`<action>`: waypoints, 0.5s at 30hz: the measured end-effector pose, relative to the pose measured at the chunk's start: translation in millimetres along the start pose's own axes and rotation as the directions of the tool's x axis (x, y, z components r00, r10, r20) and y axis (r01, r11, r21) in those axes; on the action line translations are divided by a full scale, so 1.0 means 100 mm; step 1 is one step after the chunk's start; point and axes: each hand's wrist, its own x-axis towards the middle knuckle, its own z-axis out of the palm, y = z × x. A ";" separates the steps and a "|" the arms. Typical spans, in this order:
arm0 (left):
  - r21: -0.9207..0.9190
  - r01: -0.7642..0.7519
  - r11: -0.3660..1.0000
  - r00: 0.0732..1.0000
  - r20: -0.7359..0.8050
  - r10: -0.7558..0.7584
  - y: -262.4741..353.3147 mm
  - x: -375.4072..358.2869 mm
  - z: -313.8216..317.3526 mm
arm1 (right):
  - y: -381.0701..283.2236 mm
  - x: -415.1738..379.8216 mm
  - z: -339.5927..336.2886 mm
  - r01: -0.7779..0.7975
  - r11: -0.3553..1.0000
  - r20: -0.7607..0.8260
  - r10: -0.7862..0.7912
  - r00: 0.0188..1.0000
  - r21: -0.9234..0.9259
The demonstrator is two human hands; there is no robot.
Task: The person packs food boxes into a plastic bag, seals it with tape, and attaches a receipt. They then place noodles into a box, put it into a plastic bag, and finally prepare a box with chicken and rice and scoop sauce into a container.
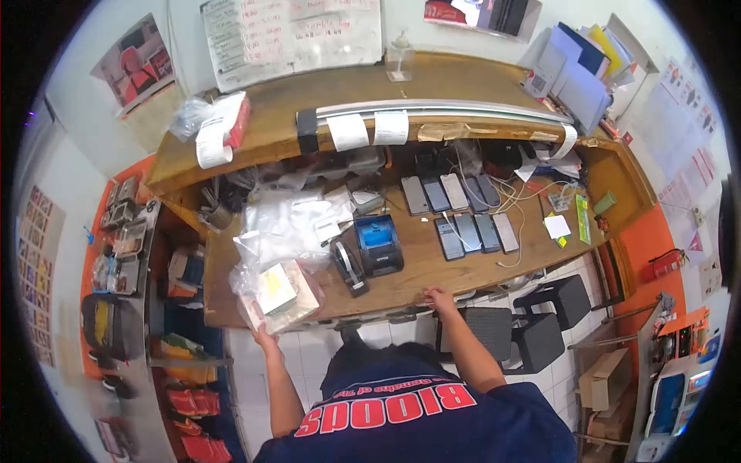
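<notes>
My left hand (265, 337) grips the near edge of a clear plastic bag (248, 305) at the desk's left front corner. A pale box (297, 309) with a cream-yellow square piece (275, 288) on top shows in the bag. My fingers are partly hidden under it. At the desk's front edge, my right hand (440, 299) is loosely bent, fingers a little apart, with nothing visible in it. Between the hands stand a black tape dispenser (349, 270) and a black label printer (378, 245) with a blue window.
Several phones (461, 235) and white cables lie on the wooden desk (417, 274). Clear plastic bags (289, 220) are piled at left. A raised shelf (309, 92) runs behind. Dark stools (478, 336) stand below at right. A fire extinguisher (664, 265) hangs at right.
</notes>
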 end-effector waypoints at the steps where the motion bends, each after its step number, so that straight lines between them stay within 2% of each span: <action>1: 0.014 -0.004 1.000 0.998 0.059 0.003 -0.06 0.14 -0.06 | 0.15 0.18 -0.24 0.037 0.999 -0.014 -0.037 0.999 0.016; 2: 0.030 0.001 1.000 0.995 0.103 -0.004 -0.18 0.25 -0.16 | 0.32 0.25 -0.43 0.062 0.998 -0.021 -0.061 0.998 0.023; 3: 0.040 -0.057 0.998 0.998 0.020 0.056 -0.28 0.34 -0.17 | 0.30 0.13 -0.54 0.009 1.000 0.003 -0.009 1.000 -0.004; 5: 0.019 -0.086 0.996 0.996 0.030 0.085 -0.31 0.47 -0.19 | -0.05 -0.06 -0.64 -0.010 1.000 -0.069 0.009 0.998 -0.021; 6: 0.035 -0.104 0.994 0.971 -0.215 0.109 -0.25 0.42 -0.04 | -0.10 -0.10 -0.69 -0.035 0.998 -0.029 0.034 0.999 -0.047; 7: 0.055 -0.126 0.991 0.889 -0.436 0.137 -0.22 0.34 0.16 | -0.13 -0.12 -0.75 -0.039 0.999 -0.020 0.038 0.999 -0.039; 8: 0.057 -0.130 0.990 0.875 -0.463 0.142 -0.15 0.20 0.30 | -0.14 -0.11 -0.82 -0.036 0.999 -0.017 0.036 0.999 -0.022; 10: 0.025 0.041 0.999 0.746 -0.665 -0.014 0.07 -0.08 0.59 | -0.19 -0.07 -0.93 -0.064 0.996 0.022 0.066 0.998 -0.056; 11: 0.035 0.034 0.999 0.743 -0.669 -0.002 0.03 -0.13 0.62 | -0.17 -0.07 -0.99 -0.095 0.992 0.034 0.098 0.995 -0.085; 12: -0.176 0.027 0.984 0.874 -0.475 -0.109 -0.06 -0.15 0.62 | -0.13 -0.05 -1.05 -0.100 0.992 0.037 0.103 0.994 -0.073; 13: -0.375 0.070 0.924 0.958 -0.233 -0.167 -0.12 -0.14 0.64 | -0.11 -0.01 -1.10 -0.102 0.990 0.069 0.109 0.992 -0.093; 14: -0.371 0.065 0.926 0.960 -0.230 -0.160 -0.11 -0.20 0.72 | -0.14 0.00 -1.13 -0.100 0.988 0.099 0.112 0.989 -0.116; 15: -0.350 0.022 0.937 0.940 -0.312 -0.139 -0.11 -0.25 0.83 | -0.16 0.00 -1.13 -0.096 0.989 0.098 0.107 0.989 -0.111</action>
